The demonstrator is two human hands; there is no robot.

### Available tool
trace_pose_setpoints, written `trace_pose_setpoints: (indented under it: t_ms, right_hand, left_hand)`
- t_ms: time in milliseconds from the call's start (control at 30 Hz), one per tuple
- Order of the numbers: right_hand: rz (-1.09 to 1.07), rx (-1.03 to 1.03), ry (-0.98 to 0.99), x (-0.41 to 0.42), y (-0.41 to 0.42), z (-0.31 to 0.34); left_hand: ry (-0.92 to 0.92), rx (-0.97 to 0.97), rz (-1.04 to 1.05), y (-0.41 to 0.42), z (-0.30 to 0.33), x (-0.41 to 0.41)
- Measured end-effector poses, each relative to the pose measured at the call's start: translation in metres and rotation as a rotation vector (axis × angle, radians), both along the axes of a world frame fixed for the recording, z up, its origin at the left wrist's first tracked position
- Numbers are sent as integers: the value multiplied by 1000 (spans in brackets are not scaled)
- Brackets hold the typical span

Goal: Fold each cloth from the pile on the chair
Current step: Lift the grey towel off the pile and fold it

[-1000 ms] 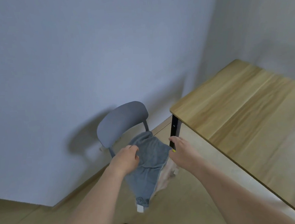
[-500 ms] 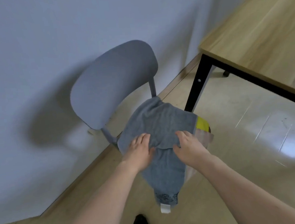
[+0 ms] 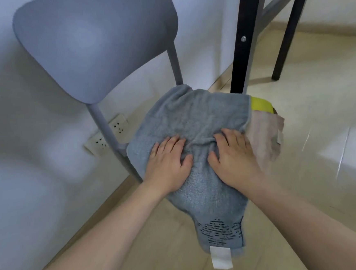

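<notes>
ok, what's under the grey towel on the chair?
Under the grey towel, a beige cloth and something yellow poke out on the right. Anything else beneath is covered.

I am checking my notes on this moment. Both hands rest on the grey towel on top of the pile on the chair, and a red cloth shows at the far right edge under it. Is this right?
Not quite: the cloth showing at the far right edge is yellow, not red, as the head view shows. The rest holds: the left hand and right hand rest on the grey towel, on top of the pile on the chair.
</notes>
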State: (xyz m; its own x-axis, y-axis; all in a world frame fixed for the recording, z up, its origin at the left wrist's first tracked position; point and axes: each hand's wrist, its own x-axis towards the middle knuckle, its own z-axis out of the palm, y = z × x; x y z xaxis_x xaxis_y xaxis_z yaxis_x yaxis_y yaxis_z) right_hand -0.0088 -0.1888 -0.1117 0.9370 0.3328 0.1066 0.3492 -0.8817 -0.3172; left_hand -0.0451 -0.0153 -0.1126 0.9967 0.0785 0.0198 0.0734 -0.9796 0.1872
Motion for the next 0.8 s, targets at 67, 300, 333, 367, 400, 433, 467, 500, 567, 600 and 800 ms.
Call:
trace_pose_setpoints:
  t_ms: [67, 300, 333, 367, 400, 433, 467, 500, 567, 600, 800]
  right_hand:
    - [-27, 44, 32, -9, -3, -2]
    - [-286, 281, 299, -93, -11, 27]
    - [-335, 335, 346, -101, -13, 29]
    - [-393, 427, 415, -109, -14, 32]
    - [-459, 554, 494, -117, -15, 35]
    - [-522, 690, 573, -127, -15, 39]
    - [-570, 790, 643, -135, -14, 40]
    - [-599, 829, 700, -144, -13, 42]
    - [-621, 818, 758, -151, -11, 43]
    - [-636, 806, 764, -151, -10, 46]
    - [-644, 1079, 782, -132, 1, 96]
  left_hand:
    - [-21, -28, -14, 0, 0, -4]
    - [-115, -425, 192, 0, 6, -62]
    - [-125, -473, 218, -1, 7, -68]
    - [-129, -508, 229, -3, 8, -75]
    - [-122, -519, 216, -5, 9, -82]
    - [-109, -505, 180, -6, 8, -90]
    - [-94, -478, 131, -6, 7, -97]
    - [-78, -451, 77, -5, 6, -102]
    - [-21, -430, 5, 1, 10, -108]
    - [15, -427, -22, 3, 13, -111]
    - [88, -461, -238, 14, 15, -142]
